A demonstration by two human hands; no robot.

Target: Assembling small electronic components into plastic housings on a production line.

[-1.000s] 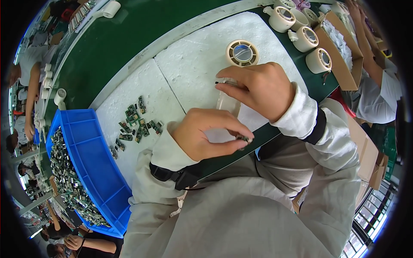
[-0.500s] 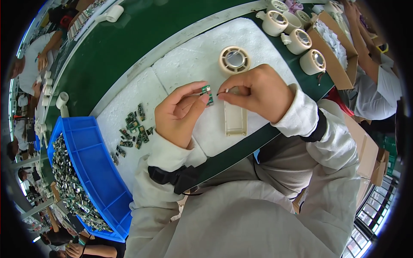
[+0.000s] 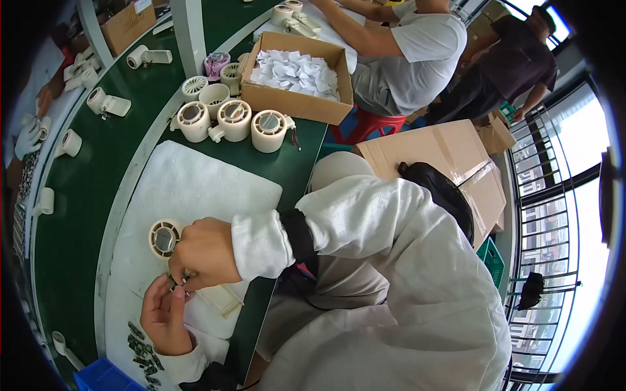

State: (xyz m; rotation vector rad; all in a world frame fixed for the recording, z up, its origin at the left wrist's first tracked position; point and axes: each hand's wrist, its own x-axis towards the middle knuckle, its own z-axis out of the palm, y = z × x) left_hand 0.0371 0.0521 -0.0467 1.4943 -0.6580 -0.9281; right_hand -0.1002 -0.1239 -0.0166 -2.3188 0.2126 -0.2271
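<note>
My left hand (image 3: 164, 320) pinches a small green circuit board (image 3: 173, 287), mostly covered by fingers. Bent over it, my right hand (image 3: 207, 253) has its fingertips pressed together at the board; whatever sits between them is too small to make out. Just beyond my right knuckles, a round cream fan housing (image 3: 154, 242) with a metal disc at its centre stands on the white foam sheet (image 3: 195, 179). A cream handle shell (image 3: 223, 301), long and hollow, lies partly beneath my right wrist. Several loose circuit boards (image 3: 140, 348) are scattered beside my left hand.
A blue bin (image 3: 107, 376) pokes in at the lower left. Several cream fan housings (image 3: 268, 132) stand beyond the foam, by a cardboard box (image 3: 293, 105) of white paper pieces. More fans (image 3: 109, 104) line the green belt. A co-worker (image 3: 417, 45) sits at the far right.
The view has swung to the right, bringing in the windows and co-workers. My hands, apart before, have come together at the circuit board.
</note>
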